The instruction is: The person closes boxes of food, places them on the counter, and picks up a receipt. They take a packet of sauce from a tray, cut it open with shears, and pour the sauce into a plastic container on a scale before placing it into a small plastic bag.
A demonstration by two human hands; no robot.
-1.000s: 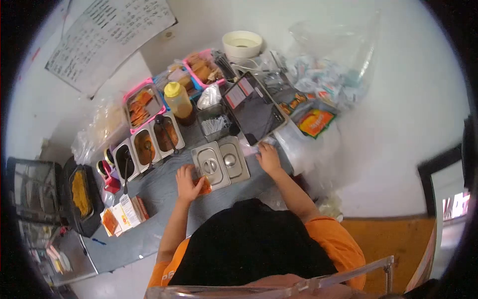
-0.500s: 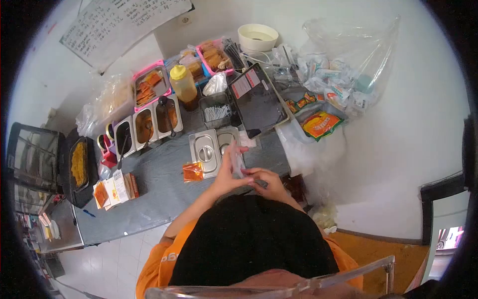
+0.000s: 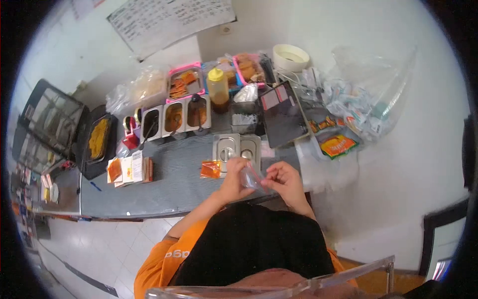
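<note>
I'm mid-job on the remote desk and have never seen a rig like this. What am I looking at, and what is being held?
There is no robot here: a person works with two bare hands. The current picture comes from a camera worn on their head, looking forward and down.

The left hand and right hand hold a small clear plastic bag between them.

On the dark worktop, two steel lids lie beyond the hands, with an orange packet beside them. Farther back stand three steel containers of food with utensils, and a yellow-capped bottle.
</note>
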